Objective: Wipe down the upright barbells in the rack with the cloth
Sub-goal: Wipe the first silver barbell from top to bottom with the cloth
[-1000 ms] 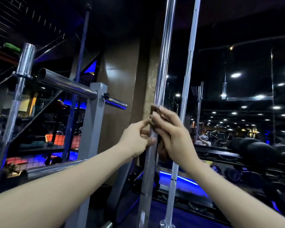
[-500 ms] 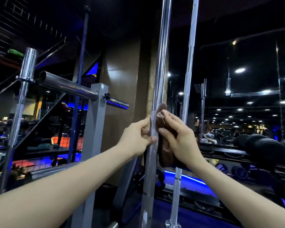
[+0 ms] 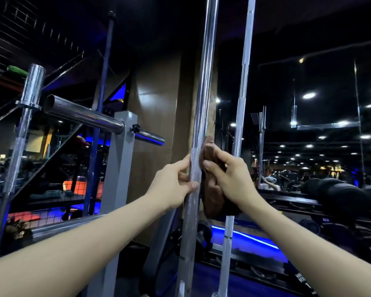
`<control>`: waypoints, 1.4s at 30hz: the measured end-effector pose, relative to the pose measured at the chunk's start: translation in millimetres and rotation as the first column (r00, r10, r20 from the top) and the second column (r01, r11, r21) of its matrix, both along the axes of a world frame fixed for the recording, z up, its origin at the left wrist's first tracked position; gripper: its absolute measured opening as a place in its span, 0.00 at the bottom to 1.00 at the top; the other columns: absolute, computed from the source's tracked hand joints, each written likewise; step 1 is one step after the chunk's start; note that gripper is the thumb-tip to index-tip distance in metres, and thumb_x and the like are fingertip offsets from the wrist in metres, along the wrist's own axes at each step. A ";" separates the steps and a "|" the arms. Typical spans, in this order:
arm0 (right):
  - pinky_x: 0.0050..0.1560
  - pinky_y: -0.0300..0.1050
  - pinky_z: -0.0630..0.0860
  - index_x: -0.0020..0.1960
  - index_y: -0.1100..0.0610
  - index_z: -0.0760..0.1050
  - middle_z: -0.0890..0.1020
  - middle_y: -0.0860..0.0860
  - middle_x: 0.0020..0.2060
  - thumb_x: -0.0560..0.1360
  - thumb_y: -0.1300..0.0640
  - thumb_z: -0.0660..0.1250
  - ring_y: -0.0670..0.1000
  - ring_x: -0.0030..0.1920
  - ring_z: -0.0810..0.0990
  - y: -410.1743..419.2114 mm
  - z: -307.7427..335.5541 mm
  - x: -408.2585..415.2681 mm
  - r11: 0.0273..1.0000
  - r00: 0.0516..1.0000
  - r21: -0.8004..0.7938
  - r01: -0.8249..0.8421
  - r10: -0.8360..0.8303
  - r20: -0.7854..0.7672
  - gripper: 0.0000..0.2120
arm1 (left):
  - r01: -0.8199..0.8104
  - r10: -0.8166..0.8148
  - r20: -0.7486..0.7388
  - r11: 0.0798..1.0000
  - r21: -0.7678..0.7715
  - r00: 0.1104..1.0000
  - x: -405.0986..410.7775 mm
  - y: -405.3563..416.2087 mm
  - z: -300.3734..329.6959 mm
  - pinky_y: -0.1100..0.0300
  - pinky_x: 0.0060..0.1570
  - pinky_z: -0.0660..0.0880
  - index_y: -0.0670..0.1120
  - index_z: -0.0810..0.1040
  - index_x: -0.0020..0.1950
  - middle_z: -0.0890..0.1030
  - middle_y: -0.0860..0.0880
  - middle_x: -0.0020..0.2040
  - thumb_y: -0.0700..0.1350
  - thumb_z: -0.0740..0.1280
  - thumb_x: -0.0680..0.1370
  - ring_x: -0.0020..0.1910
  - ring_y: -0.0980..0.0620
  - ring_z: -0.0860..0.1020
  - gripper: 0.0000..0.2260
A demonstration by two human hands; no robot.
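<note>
**Two hands on one upright barbell, cloth pressed to its right side**

Grip: our left hand [image 3: 176,185] was curled around the near barbell [image 3: 198,129] from the left, thumb and fingers closing on the rough, knurled stretch of the bar. Our right hand [image 3: 229,181] held the brown cloth [image 3: 212,198], fingers bent over it and pressing it against the right side of the same bar, just where the smooth chrome met the knurling. The lower part of the cloth hung below the palm.

Item, near barbell: upright, slightly tilted, running from the bottom edge up out of the top edge, between both our forearms.

Item, second barbell [image 3: 243,88]: upright, just right of the first and behind our right hand; not touched by either hand.

Item, grey post [image 3: 119,168]: left of the near barbell, with a chrome peg [image 3: 84,114] sticking out to the left and a shorter one to the right.

Item, third bar [image 3: 19,142]: at far left, leaning, with its thick chrome sleeve uppermost.

Item, dumbbells [image 3: 338,194]: dark, in a row at right, well apart from the hands.

Surroundings: dim room, blue floor light [image 3: 244,236] low behind the bars, ceiling spots at right.
</note>
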State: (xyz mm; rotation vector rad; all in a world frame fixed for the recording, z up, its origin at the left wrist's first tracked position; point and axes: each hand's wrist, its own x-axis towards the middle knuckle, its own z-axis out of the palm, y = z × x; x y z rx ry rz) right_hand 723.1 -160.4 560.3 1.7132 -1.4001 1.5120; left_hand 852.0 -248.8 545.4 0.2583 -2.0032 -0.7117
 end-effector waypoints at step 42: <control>0.75 0.44 0.52 0.66 0.59 0.74 0.71 0.54 0.70 0.78 0.57 0.55 0.60 0.73 0.60 -1.6 -33.3 23.7 0.752 0.510 -0.352 0.557 -0.645 -0.570 0.20 | 0.358 -0.365 -0.056 0.855 0.375 0.929 9.1 -4.3 -78.6 0.71 0.33 0.74 0.58 0.64 0.66 0.77 0.53 0.47 0.34 0.63 0.79 0.40 0.61 0.76 0.24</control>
